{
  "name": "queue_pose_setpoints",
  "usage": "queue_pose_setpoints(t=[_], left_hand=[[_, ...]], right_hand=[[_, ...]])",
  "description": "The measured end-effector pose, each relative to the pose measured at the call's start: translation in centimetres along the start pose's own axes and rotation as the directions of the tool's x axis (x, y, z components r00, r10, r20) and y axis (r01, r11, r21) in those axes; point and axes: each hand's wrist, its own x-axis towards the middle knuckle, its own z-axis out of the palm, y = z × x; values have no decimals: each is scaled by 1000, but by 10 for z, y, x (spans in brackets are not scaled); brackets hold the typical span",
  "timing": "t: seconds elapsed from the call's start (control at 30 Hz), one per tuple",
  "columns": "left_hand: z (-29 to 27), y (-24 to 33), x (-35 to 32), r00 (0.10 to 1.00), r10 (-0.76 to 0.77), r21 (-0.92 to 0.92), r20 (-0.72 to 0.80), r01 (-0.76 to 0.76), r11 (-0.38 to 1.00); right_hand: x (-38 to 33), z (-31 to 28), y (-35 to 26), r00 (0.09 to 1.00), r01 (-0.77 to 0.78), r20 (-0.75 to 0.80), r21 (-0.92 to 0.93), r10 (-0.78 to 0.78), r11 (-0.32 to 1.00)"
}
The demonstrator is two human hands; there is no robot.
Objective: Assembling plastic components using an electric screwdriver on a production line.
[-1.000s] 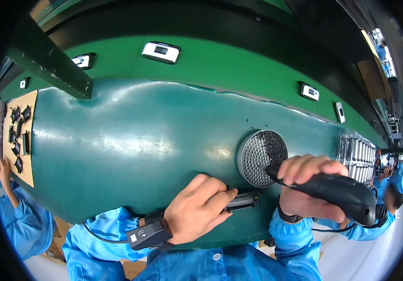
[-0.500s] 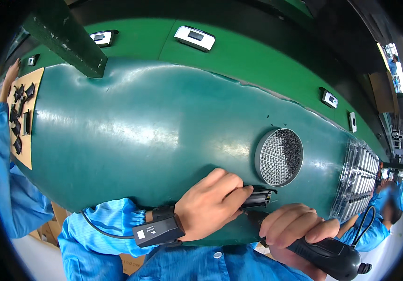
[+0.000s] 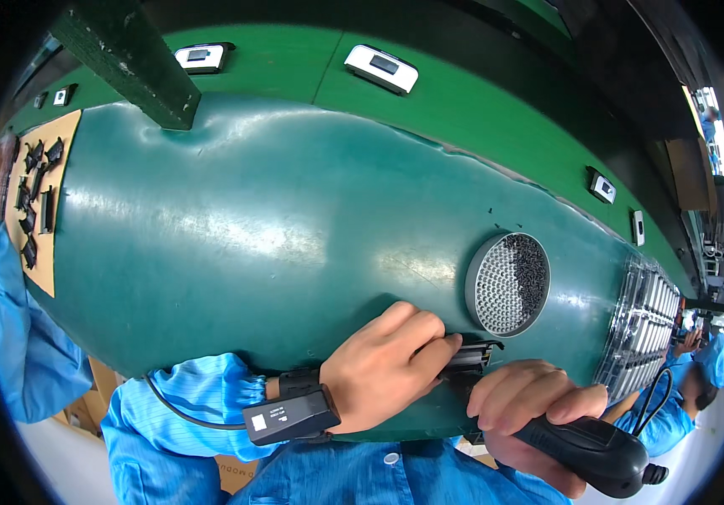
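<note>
My left hand [image 3: 391, 358] is closed on a black plastic part [image 3: 473, 357] with a long slotted side, held low over the green table. Its far end shows beyond the fingers; the rest is hidden under them. In my right hand [image 3: 530, 404] is a black electric screwdriver [image 3: 602, 454] with a cord at its back end. The screwdriver's front points left at the near side of the part, beside my left fingertips. I cannot make out whether the bit touches it. Just beyond the part stands a round dish [image 3: 507, 284] with small dark screws over a dimpled bottom.
A few loose screws lie behind the dish. Clear plastic trays [image 3: 638, 324] with white parts stand at the right, near another person. On the left, a tan board [image 3: 40, 210] holds several black parts beside a co-worker's sleeve. White devices [image 3: 383, 69] sit on the green belt beyond the table; a green post [image 3: 130, 63] rises at its edge.
The white devices on the belt have shifted right. At the left, the co-worker's hand has drawn back from the belt toward the board. My hands keep nearly the same pose on part and screwdriver.
</note>
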Motion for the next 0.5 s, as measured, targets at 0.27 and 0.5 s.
queue_pose_setpoints(t=[0.27, 0.5], left_hand=[[-7, 11, 10, 1000, -5, -9, 6, 5, 1000], [-13, 54, 21, 998, -41, 33, 48, 40, 999]], right_hand=[[15, 2, -11, 987, 12, 159, -172, 16, 985], [19, 4, -45, 1000, 8, -4, -97, -8, 995]])
